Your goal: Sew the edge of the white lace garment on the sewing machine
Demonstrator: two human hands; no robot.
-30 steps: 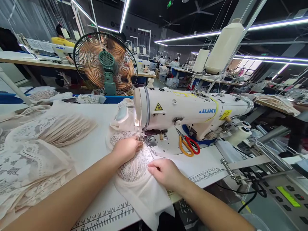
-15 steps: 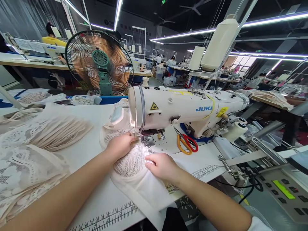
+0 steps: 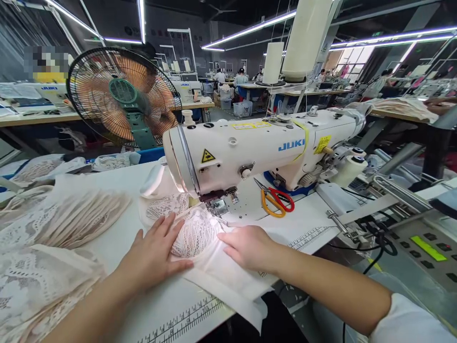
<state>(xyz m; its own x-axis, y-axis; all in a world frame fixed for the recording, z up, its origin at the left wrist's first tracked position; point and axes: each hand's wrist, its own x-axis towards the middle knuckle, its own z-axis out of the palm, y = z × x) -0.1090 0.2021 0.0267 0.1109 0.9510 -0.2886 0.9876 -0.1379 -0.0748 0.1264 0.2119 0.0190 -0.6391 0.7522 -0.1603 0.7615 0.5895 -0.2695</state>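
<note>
A white lace bra (image 3: 197, 234) lies on the table under the head of a JUKI sewing machine (image 3: 228, 147). One lace cup is by the needle area, and pale cloth trails over the table's front edge. My left hand (image 3: 153, 255) rests open on the cup's left side, fingers spread and flat. At the cup's right edge my right hand (image 3: 248, 245) pinches the bra's cloth between thumb and fingers. The needle itself is hidden behind the machine head.
Scissors (image 3: 276, 199) with orange and red handles lie on the machine bed. Stacked lace pieces (image 3: 78, 219) cover the table's left side. A fan (image 3: 123, 95) stands behind. Thread cones (image 3: 273, 64) rise above the machine, and a control panel (image 3: 424, 247) sits at right.
My left hand has left the needle area, moved left and nearer, and spread its fingers on the bra. My right hand still grips the right edge. The camera view has shifted.
</note>
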